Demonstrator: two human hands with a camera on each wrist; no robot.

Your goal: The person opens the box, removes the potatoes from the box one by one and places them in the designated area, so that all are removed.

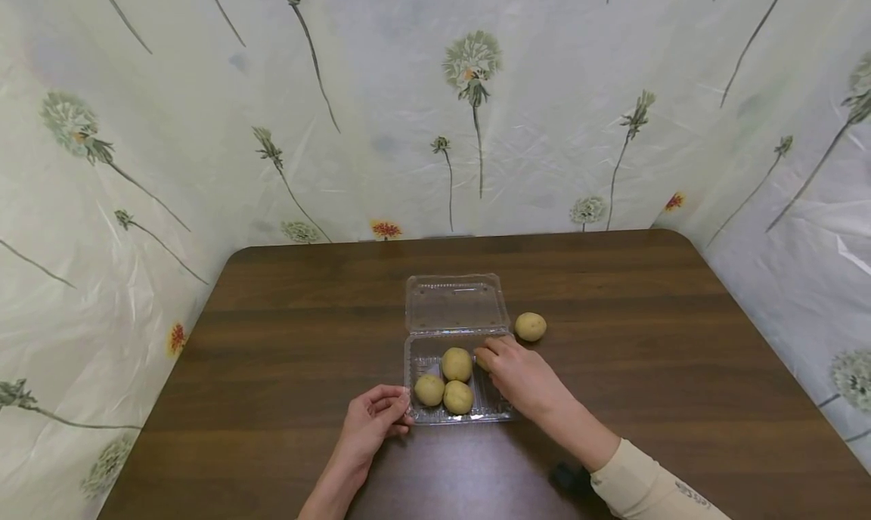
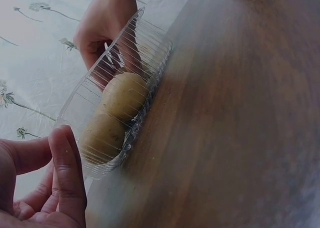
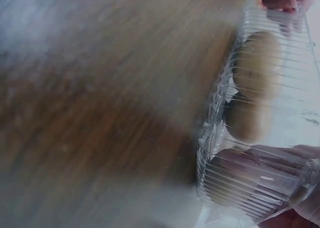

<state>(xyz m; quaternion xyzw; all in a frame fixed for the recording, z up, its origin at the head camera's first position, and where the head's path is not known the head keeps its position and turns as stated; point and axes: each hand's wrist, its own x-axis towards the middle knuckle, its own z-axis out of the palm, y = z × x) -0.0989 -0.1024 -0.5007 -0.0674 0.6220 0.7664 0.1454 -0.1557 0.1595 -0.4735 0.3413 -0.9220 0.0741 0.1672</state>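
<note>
A clear plastic clamshell container [image 1: 411, 369] lies on the table with its lid [image 1: 454, 304] folded back. Inside its base are several potatoes, among them an upper potato [image 1: 457, 364], a left one [image 1: 429, 390] and a lower one [image 1: 459, 397]. My left hand [image 1: 373, 420] pinches the container's left rim between thumb and fingers, also seen in the left wrist view. My right hand [image 1: 524, 376] reaches into the right side, its fingers curled around another potato [image 3: 225, 183], mostly hidden from above. One more potato [image 1: 530, 326] sits outside, beyond the right hand.
The brown wooden table [image 1: 286, 354] is bordered by a flower-printed plastic curtain [image 1: 381, 127] at the back and both sides. A dark object [image 1: 570, 478] lies by the right sleeve, its kind unclear.
</note>
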